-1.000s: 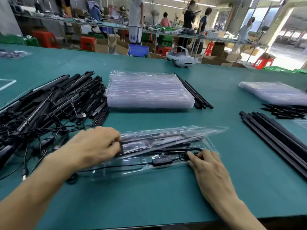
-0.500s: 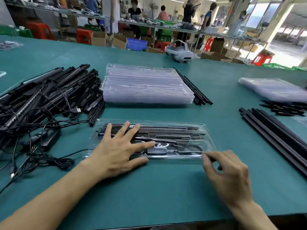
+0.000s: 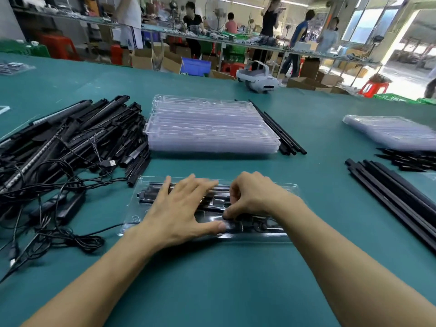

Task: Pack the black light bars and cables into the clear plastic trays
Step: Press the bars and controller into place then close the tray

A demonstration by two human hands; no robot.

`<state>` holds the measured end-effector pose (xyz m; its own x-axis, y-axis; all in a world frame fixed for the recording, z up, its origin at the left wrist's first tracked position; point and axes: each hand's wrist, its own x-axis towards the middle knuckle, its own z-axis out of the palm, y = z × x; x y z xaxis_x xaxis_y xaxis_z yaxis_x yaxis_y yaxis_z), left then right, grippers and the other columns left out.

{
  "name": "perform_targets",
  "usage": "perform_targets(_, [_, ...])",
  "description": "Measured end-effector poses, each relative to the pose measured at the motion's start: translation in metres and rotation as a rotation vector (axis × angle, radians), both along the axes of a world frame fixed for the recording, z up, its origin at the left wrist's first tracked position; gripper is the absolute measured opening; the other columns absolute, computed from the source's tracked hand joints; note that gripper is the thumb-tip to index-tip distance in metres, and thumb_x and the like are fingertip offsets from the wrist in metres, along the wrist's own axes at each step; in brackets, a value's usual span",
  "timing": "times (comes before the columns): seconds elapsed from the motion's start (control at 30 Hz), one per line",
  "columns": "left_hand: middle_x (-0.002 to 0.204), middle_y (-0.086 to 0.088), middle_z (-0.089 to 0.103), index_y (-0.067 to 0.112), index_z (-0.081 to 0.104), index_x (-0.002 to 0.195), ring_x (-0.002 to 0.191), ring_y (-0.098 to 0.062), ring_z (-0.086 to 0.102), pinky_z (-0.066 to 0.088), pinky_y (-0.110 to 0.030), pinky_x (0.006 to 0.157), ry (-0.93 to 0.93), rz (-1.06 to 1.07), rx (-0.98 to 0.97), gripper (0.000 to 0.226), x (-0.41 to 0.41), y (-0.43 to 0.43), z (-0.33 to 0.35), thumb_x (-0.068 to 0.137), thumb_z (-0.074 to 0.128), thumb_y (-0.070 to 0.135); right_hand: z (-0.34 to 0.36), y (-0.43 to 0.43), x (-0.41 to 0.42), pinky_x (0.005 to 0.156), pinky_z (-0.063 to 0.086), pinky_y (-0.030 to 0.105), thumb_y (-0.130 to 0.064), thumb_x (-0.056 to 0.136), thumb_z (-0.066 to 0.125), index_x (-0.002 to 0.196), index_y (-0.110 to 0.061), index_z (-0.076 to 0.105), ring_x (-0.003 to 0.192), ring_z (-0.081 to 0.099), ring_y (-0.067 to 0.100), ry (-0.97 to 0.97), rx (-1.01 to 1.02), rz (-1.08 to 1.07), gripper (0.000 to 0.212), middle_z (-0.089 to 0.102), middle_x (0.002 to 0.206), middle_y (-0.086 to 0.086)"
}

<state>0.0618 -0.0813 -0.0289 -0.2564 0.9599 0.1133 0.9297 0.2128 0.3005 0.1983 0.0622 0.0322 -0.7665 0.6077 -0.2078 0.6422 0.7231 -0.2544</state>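
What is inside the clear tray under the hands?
Black light bars and a black cable show through the clear tray. The left hand and right hand cover its middle, so that part is hidden.

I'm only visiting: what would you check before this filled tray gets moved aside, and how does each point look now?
1. Light bars lie inside the clear tray: ok.
2. Lid pressed fully shut: cannot tell; the left hand lies flat on it and the right hand has curled fingers on it.
3. No cable trapped at the tray's left corner: cannot tell; a black cable reaches it.
4. Empty trays stacked behind for the next round: ok.
5. More bars waiting in the pile at left: ok.
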Motion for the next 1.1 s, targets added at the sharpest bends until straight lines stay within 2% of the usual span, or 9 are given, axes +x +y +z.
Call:
perform_targets(0.07, [0.165,0.015,-0.008,0.054,0.002,0.151,0.151,-0.011,-0.015,-0.014,-0.052,0.12,0.041,0.022,-0.14,0.109,0.0,0.001,-0.003,0.055,0.013,0.104,0.004,-0.001,-0.006,0.056,0.046,0.028,-0.044,0.059,0.087,0.068,-0.019,0.064,0.071,0.063,0.016,-0.07,0.009,0.031,0.035,0.066,0.066,-0.004])
perform_targets(0.1, [0.164,0.014,-0.015,0.055,-0.002,0.151,0.15,-0.011,-0.021,-0.017,-0.052,0.119,0.033,0.028,-0.194,0.111,-0.001,0.003,-0.002,0.052,0.012,0.105,0.007,-0.001,-0.008,0.057,0.049,0.028,-0.043,0.06,0.088,0.068,-0.017,0.065,0.067,0.065,0.016,-0.107,0.006,0.038,0.036,0.067,0.062,-0.003])
perform_targets(0.2, [0.165,0.015,-0.006,0.059,0.006,0.148,0.151,-0.009,-0.015,-0.013,-0.051,0.12,-0.03,0.044,-0.262,0.114,-0.007,0.01,0.007,0.046,0.023,0.108,0.014,0.002,-0.018,0.064,0.06,0.033,-0.04,0.063,0.088,0.07,-0.011,0.067,0.053,0.068,0.017,-0.213,-0.06,0.05,0.037,0.068,0.053,0.0])
perform_targets(0.3, [0.165,0.017,0.002,0.063,0.013,0.145,0.152,-0.01,-0.006,-0.007,-0.053,0.121,-0.005,0.076,-0.238,0.119,-0.01,0.011,0.009,0.037,0.026,0.11,0.019,0.005,-0.029,0.072,0.062,0.04,-0.039,0.065,0.088,0.074,-0.009,0.067,0.056,0.071,0.018,-0.303,-0.122,0.08,0.038,0.071,0.059,0.003])
perform_targets(0.37, [0.165,0.016,-0.003,0.067,0.005,0.143,0.151,-0.011,-0.013,-0.013,-0.055,0.119,0.014,0.088,-0.214,0.116,-0.009,0.009,0.004,0.037,0.024,0.111,0.018,0.006,-0.033,0.075,0.062,0.04,-0.04,0.067,0.088,0.075,-0.008,0.067,0.057,0.072,0.018,-0.343,-0.122,0.092,0.039,0.072,0.06,0.004])
perform_targets(0.73, [0.166,0.006,-0.012,0.072,-0.004,0.138,0.15,-0.016,-0.022,-0.016,-0.057,0.117,0.033,0.116,-0.187,0.112,-0.007,0.008,-0.002,0.036,0.019,0.111,0.004,0.012,-0.023,0.051,0.054,0.023,-0.031,0.076,0.084,0.071,-0.011,0.06,0.047,0.065,0.015,-0.25,-0.253,0.063,0.031,0.07,0.058,0.006])
perform_targets(0.87, [0.165,0.006,-0.017,0.073,-0.003,0.138,0.149,-0.016,-0.025,-0.019,-0.059,0.115,0.024,0.116,-0.228,0.113,-0.007,0.009,0.0,0.035,0.019,0.112,0.01,0.017,-0.03,0.053,0.056,0.024,-0.026,0.075,0.085,0.076,-0.009,0.059,0.056,0.068,0.017,-0.329,-0.4,0.02,0.03,0.07,0.06,0.005])
perform_targets(1.03, [0.164,0.006,-0.021,0.074,-0.007,0.137,0.148,-0.016,-0.027,-0.019,-0.059,0.115,0.036,0.113,-0.224,0.11,-0.007,0.008,-0.001,0.036,0.015,0.112,0.017,0.011,-0.049,0.076,0.061,0.039,-0.026,0.073,0.087,0.084,0.0,0.059,0.069,0.074,0.027,-0.505,-0.359,0.012,0.039,0.07,0.065,0.011])
perform_targets(1.1, [0.164,0.007,-0.019,0.074,-0.007,0.137,0.148,-0.015,-0.027,-0.018,-0.059,0.115,0.032,0.115,-0.213,0.111,-0.007,0.008,-0.002,0.035,0.014,0.112,0.018,0.01,-0.052,0.073,0.061,0.037,-0.024,0.073,0.087,0.086,0.001,0.06,0.068,0.073,0.027,-0.518,-0.362,0.007,0.039,0.07,0.064,0.011])
